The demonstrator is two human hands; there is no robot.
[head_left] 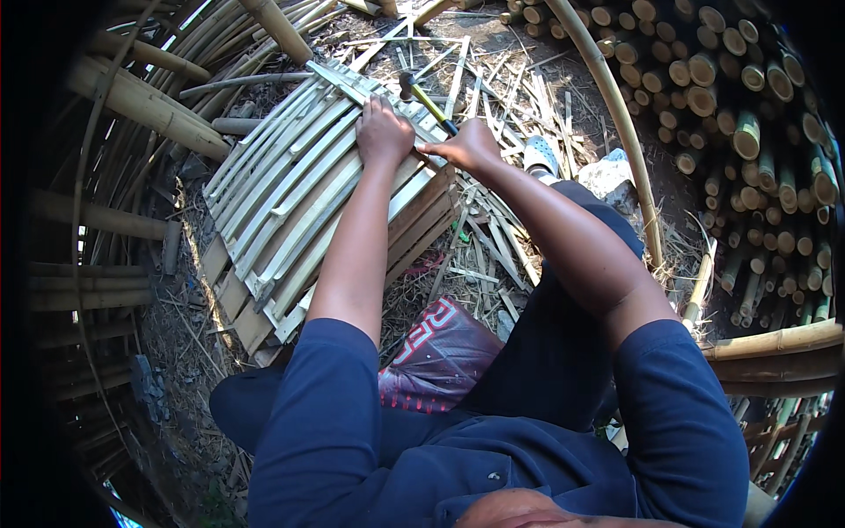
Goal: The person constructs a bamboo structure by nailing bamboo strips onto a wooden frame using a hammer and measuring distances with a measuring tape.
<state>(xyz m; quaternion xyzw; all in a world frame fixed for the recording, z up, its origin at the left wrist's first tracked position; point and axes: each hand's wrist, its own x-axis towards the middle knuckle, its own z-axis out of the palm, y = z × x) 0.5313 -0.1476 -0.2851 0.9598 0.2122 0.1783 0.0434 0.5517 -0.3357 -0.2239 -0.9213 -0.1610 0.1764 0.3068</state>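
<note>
A slatted bamboo panel (295, 189) lies in front of me on the left, its pale strips running side by side over brown wooden boards (424, 218). My left hand (385, 132) is closed at the panel's upper right edge, its fingertips against a strip. What those fingers pinch, if anything, is hidden. To its right, my right hand (471, 147) is wrapped round the handle of a hammer (433, 109). The handle is yellow and black, and the dark head is just above and right of my left hand, over the panel's edge.
Cut bamboo poles (704, 70) are stacked at the right, behind a curved pole (616, 97). Split strips (502, 79) litter the ground beyond the panel. A printed sack (444, 352) is between my legs. Thick bamboo poles (145, 101) stand along the left.
</note>
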